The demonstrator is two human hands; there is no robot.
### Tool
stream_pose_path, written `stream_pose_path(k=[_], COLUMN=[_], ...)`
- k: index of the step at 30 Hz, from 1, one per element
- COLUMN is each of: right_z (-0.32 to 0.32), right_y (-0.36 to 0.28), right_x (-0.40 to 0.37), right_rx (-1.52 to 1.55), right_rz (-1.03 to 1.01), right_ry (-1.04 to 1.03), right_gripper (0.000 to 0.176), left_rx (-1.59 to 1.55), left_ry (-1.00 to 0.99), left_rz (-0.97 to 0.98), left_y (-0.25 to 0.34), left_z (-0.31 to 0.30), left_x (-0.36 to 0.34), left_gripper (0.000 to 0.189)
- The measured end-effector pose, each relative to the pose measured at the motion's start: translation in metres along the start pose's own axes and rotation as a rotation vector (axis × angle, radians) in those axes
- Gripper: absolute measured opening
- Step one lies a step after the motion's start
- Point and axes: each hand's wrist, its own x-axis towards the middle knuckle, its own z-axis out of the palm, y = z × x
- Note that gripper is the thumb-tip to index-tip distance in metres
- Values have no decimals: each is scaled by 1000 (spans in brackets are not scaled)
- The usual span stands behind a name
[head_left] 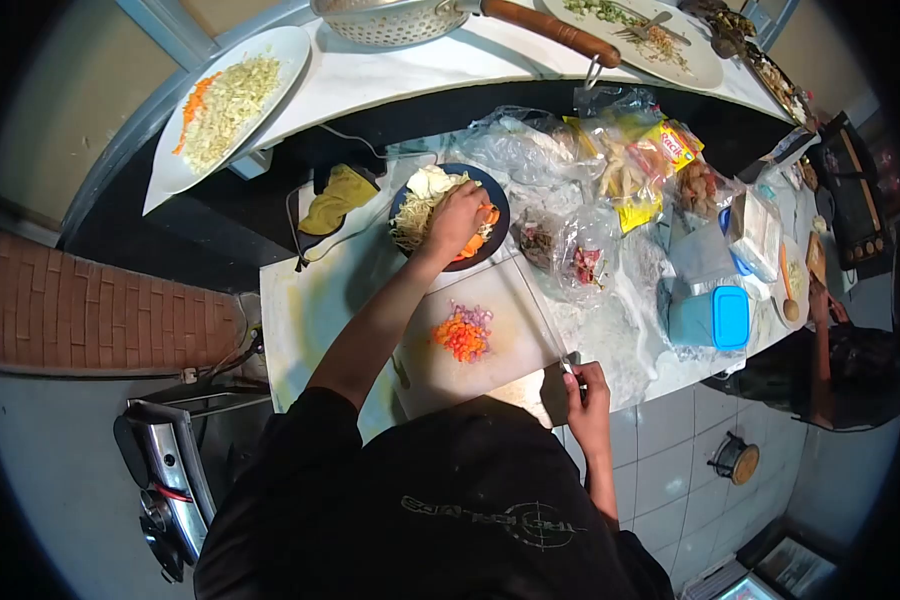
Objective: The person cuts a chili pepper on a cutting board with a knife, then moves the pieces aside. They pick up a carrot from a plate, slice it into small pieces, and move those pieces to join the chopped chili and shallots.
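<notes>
My left hand [457, 222] reaches into a dark round plate [503, 190] behind the cutting board. Its fingers are bent down among orange vegetable pieces [470, 247] that look like carrot; what they grip is hidden. Pale shredded vegetables and bean sprouts [410, 222] fill the plate's left side. On the white cutting board [520, 310] lies a small heap of diced orange-red vegetable [460, 342], with chopped shallot [477, 315] mixed in at its upper edge. My right hand [588, 395] is closed round the handle of a knife [547, 322], whose blade points away along the board's right edge.
Plastic bags of ingredients [570, 240] and a yellow packet [670, 147] crowd the counter to the right, beside a blue-lidded container [728, 318]. A raised shelf holds an oval plate of chopped vegetables [290, 70] and a colander [390, 25]. Another person's hand [820, 302] is at far right.
</notes>
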Motion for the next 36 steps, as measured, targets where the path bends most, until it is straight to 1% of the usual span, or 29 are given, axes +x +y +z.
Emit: stream_pose_path(k=[3,5,8,13,15,16,17,19,20,21,22,23,24,25,26,27,29,31,32,34,36], right_z=[6,3,3,-1,-1,-1,0,2,4,7,9,10,10,9,8,8,9,11,10,9,13], right_y=[-5,-16,-10,-14,-12,-10,-9,-6,-4,-2,-2,-3,-6,-9,-14,-20,-25,-28,-33,-45,-49], right_x=[-5,-7,-7,1,2,2,1,-3,-6,-7,-9,-11,-15,-18,-21,-23,-29,-36,-38,-42,-49], right_rx=[6,14,63,84,76,71,78,104,111,117,122,126,134,139,137,122,105,16,10,-121,-153], right_rz=[16,94,63,36,34,66,62,80,81,10,-61,-61,73,208,211,204,208,156,160,134,105], right_ry=[41,23,38,12,-25,-35,-30,-41,-38,4,44,40,-24,-92,-105,-154,-218,-275,-286,-362,-403], right_gripper=[13,15,15,15,14,14,14,15,15,15,16,16,17,19,19,20,21,21,21,21,23], left_rx=[16,15,181,230,198,161,168,-73,-126,-122,-316,-509,-560,-556,-539,-521,-525,-529,-531,-620,-624], left_ry=[34,50,80,111,113,186,187,223,284,281,318,355,338,340,318,294,309,433,434,504,543], left_rz=[50,63,101,130,130,159,166,74,84,90,74,52,13,3,-70,-146,-208,-361,-374,-524,-560], left_y=[-4,-5,-4,1,5,7,9,17,20,22,24,24,22,26,32,36,31,32,32,32,27], left_z=[9,13,10,10,4,0,-5,-23,-32,-40,-48,-55,-59,-65,-70,-73,-58,-39,-32,-24,-20], left_x=[1,0,-3,-8,-9,-10,-9,-9,-11,-13,-16,-23,-33,-47,-63,-83,-128,-172,-191,-224,-248], left_gripper=[15,13,13,18,18,15,15,16,15,15,14,14,13,13,14,15,17,16,16,16,16])
